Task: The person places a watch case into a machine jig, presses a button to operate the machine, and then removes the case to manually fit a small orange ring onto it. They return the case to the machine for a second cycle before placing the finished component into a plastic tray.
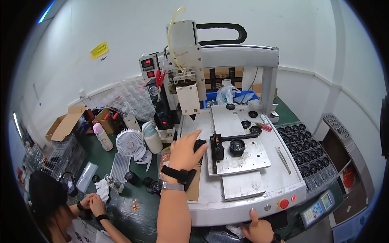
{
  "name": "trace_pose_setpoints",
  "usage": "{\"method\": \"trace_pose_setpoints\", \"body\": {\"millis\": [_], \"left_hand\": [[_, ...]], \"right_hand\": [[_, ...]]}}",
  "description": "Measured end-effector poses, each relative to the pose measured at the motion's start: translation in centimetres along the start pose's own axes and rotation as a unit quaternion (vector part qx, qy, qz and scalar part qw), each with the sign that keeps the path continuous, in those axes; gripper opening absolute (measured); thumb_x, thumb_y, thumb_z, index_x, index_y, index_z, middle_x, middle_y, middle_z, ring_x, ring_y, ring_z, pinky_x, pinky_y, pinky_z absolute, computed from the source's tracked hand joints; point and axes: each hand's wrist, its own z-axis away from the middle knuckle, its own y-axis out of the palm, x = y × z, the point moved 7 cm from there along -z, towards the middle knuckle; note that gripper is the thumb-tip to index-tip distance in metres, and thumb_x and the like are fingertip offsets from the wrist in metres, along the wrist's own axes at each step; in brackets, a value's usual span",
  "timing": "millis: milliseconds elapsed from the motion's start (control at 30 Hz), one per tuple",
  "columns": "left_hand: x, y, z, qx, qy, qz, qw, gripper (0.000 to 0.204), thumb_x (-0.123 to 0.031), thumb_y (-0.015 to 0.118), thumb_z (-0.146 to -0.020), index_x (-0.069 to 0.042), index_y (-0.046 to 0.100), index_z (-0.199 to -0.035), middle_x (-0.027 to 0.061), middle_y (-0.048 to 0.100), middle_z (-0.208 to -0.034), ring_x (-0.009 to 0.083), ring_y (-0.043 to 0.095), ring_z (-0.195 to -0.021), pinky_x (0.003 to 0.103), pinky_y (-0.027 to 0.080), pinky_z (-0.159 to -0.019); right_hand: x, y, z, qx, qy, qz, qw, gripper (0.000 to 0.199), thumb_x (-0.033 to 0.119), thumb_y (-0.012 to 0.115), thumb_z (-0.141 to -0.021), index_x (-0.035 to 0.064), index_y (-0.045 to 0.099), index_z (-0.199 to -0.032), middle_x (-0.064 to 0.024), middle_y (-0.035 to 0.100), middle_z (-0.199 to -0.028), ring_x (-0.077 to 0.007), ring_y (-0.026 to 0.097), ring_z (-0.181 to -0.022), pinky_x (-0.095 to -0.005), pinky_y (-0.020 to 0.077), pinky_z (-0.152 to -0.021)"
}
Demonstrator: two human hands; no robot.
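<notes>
My left hand reaches over the bed of a white benchtop machine, thumb and forefinger spread apart. Just beyond its fingers is a black round part, partly hidden by the hand; I cannot tell whether they touch. To its right, a black fixture block stands on a metal plate beside a black round housing. Above hangs the machine's dispensing head with its pointed tip. My right hand is at the front panel, thumb stretched onto a small button, other fingers mostly hidden.
A red stop button sits right of the small buttons. Tweezers and a red-handled tool lie on the bed. Trays of black parts stand at right. At left are a white fan, bottles and a co-worker's hands.
</notes>
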Motion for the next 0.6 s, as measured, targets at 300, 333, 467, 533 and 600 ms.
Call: {"method": "trace_pose_setpoints", "body": {"millis": [300,333,467,533,600], "left_hand": [[3.2,0.4,1.9,0.204,-0.206,-0.112,0.950,0.089,-0.055,0.076,-0.054,-0.013,0.049,-0.127,0.0181,0.057,-0.113,0.0337,0.054,-0.109,0.043,0.046,-0.089],[3.9,1.3,2.0,0.224,-0.206,-0.104,0.947,0.097,-0.056,0.078,-0.050,-0.012,0.046,-0.130,0.0192,0.054,-0.118,0.0335,0.053,-0.112,0.043,0.045,-0.092],[4.5,2.8,2.1,0.264,-0.218,-0.116,0.933,0.120,-0.058,0.080,-0.047,-0.005,0.026,-0.140,0.0252,0.047,-0.126,0.0346,0.050,-0.116,0.040,0.042,-0.097],[4.6,2.8,2.2,0.261,-0.237,-0.110,0.929,0.129,-0.057,0.079,-0.048,0.000,0.013,-0.142,0.0286,0.047,-0.124,0.0369,0.050,-0.115,0.039,0.043,-0.096],[4.4,2.5,2.1,0.256,-0.253,-0.109,0.927,0.128,-0.056,0.078,-0.049,0.001,0.012,-0.142,0.0278,0.048,-0.124,0.0375,0.051,-0.114,0.040,0.043,-0.096]], "right_hand": [[0.5,-0.6,0.3,-0.035,-0.042,-0.042,0.998,0.077,0.023,0.065,-0.078,-0.0040,0.022,-0.135,-0.0150,0.057,-0.057,-0.0355,0.056,-0.050,-0.0433,0.0443,-0.046],[0.7,-0.6,0.2,-0.031,-0.044,-0.039,0.998,0.077,0.023,0.065,-0.078,-0.0040,0.022,-0.135,-0.0150,0.057,-0.057,-0.0355,0.056,-0.050,-0.0433,0.0443,-0.046],[0.6,-0.6,0.1,-0.021,-0.033,-0.039,0.998,0.076,0.024,0.065,-0.078,-0.0038,0.022,-0.135,-0.0150,0.056,-0.056,-0.0358,0.055,-0.049,-0.0439,0.0442,-0.046],[0.4,-0.6,0.2,-0.024,-0.029,-0.037,0.999,0.076,0.024,0.065,-0.078,-0.0041,0.022,-0.135,-0.0150,0.056,-0.056,-0.0359,0.055,-0.048,-0.0441,0.0443,-0.046],[0.3,-0.5,0.2,-0.031,-0.030,-0.032,0.999,0.077,0.024,0.065,-0.079,-0.0041,0.021,-0.135,-0.0149,0.056,-0.056,-0.0361,0.055,-0.048,-0.0442,0.0440,-0.045]]}}
